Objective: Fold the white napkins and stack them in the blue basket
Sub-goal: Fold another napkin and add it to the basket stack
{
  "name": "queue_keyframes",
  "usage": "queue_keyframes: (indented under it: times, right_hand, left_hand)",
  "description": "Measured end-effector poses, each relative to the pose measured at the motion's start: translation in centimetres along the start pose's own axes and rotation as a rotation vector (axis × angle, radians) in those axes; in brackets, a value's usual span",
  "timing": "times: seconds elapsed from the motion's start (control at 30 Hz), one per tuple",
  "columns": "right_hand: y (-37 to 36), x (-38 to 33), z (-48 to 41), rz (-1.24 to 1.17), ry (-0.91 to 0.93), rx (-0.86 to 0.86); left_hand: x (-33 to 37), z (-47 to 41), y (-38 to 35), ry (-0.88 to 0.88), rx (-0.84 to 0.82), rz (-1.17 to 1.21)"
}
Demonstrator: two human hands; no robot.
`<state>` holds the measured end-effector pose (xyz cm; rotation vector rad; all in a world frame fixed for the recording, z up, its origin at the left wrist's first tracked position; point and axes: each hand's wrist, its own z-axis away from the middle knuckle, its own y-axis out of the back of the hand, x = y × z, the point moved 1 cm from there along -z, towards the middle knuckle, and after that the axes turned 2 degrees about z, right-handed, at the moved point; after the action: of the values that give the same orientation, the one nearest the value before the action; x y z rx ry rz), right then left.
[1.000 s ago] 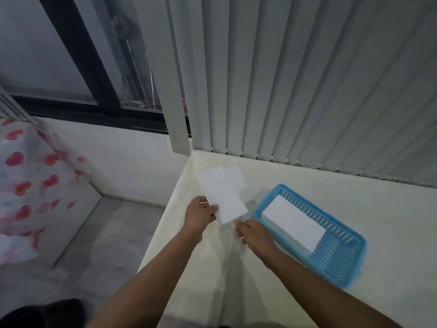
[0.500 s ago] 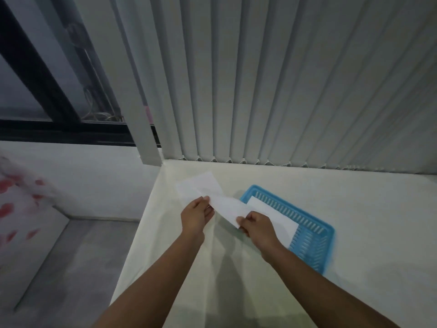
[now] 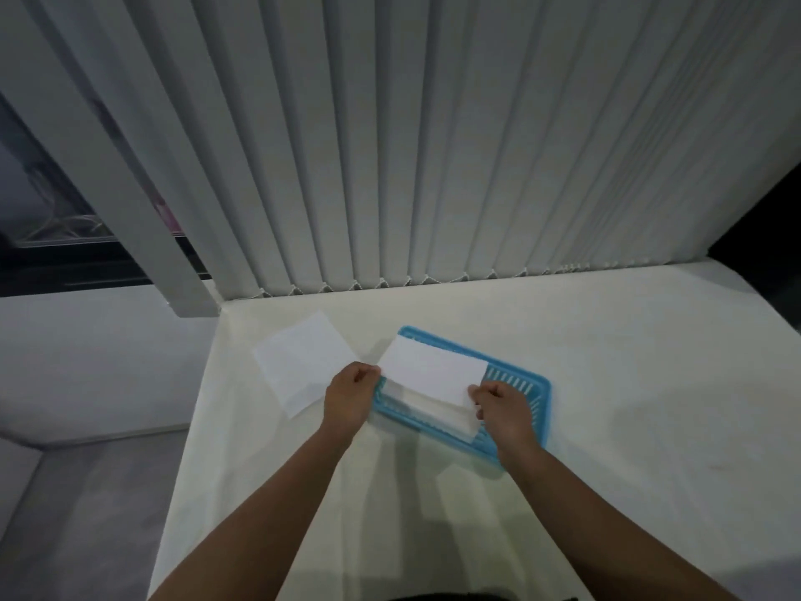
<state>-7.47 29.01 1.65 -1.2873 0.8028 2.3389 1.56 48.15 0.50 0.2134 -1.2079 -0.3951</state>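
A folded white napkin (image 3: 431, 370) hangs just above the blue basket (image 3: 531, 386), stretched between both hands. My left hand (image 3: 349, 394) pinches its left end at the basket's left rim. My right hand (image 3: 503, 405) pinches its right end over the basket's middle. Under it, a stack of folded napkins (image 3: 427, 405) lies inside the basket. An unfolded white napkin (image 3: 305, 360) lies flat on the table to the left of the basket, partly behind my left hand.
The cream table (image 3: 607, 362) runs right and toward me. Its left edge (image 3: 195, 409) drops to a grey floor. Vertical blinds (image 3: 433, 145) hang along the table's back edge, with a dark window (image 3: 52, 219) at the far left.
Both hands have carried the folded napkin rightward from beside the basket to over it. The camera has turned right, so the red-patterned cloth at the left is out of view.
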Motion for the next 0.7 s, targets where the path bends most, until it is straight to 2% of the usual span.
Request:
queue_keyframes:
  times: [0.17,0.37,0.7]
  right_hand:
    - [0.7,2.9,0.2,0.094,-0.026,0.060]
    - [0.7,3.1,0.2,0.102,0.011,0.104]
    - [2.3,3.0,-0.2,0.129,0.027,0.026]
  left_hand:
    - [-1.4,-0.9,0.2,-0.135,-0.033,-0.222]
    - [-1.6,-1.5,0.0,-0.118,-0.067,-0.228]
    - [-2.2,-2.1,-0.7,-0.215,-0.076,-0.497]
